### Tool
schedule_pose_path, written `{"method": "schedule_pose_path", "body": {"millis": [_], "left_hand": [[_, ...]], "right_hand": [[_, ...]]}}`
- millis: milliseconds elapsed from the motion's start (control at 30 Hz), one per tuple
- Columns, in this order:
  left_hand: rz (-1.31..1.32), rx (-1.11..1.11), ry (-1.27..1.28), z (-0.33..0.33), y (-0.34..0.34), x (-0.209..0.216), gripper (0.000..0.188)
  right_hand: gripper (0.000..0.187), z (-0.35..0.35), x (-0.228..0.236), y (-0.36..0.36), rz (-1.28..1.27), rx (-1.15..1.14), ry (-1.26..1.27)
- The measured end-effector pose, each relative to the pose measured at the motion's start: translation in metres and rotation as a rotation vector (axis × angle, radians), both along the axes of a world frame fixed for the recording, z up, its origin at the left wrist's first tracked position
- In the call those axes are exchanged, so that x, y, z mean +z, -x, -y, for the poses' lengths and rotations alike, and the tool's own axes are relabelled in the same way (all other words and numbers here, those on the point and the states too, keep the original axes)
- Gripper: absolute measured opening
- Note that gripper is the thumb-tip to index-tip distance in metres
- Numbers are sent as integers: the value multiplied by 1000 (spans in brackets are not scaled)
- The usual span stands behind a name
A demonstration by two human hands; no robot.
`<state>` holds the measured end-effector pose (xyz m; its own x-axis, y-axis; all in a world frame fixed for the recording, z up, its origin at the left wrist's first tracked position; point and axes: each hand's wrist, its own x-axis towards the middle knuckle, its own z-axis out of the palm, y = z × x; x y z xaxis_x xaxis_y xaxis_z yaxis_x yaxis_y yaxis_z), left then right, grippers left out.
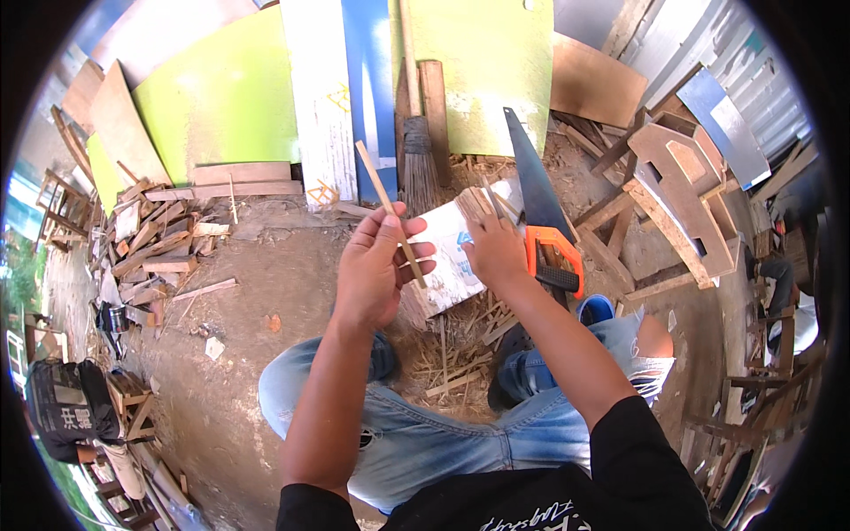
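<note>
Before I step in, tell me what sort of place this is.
Probably a rough woodworking area, judging by the orange-handled saw, the heap of wood offcuts off to the left, and the pale wood shavings scattered on the ground.

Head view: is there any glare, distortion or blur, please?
In the head view, glare pales patches of the right green board and metal wall; in the head view's corners, a black rim cuts the scene, and the left green board looks bowed; mid head view, the left hand is fairly sharp.
</note>
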<state>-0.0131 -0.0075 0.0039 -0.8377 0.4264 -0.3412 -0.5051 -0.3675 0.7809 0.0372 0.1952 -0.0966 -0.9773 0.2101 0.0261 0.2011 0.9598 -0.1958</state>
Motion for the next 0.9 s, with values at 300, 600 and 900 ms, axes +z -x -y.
{"method": "schedule_pose_path", "body": {"millis": [300, 600, 900], "left_hand": [[16, 61, -16, 3, 6, 1, 24], [-420, -116, 411, -35, -23, -21, 27], [-281, -301, 239, -50, -49, -20, 22]], "right_hand": [[11, -13, 7, 12, 65, -126, 467], [19, 6, 90, -13, -658, -66, 1298], [42, 16, 94, -20, -503, -303, 1486]]}}
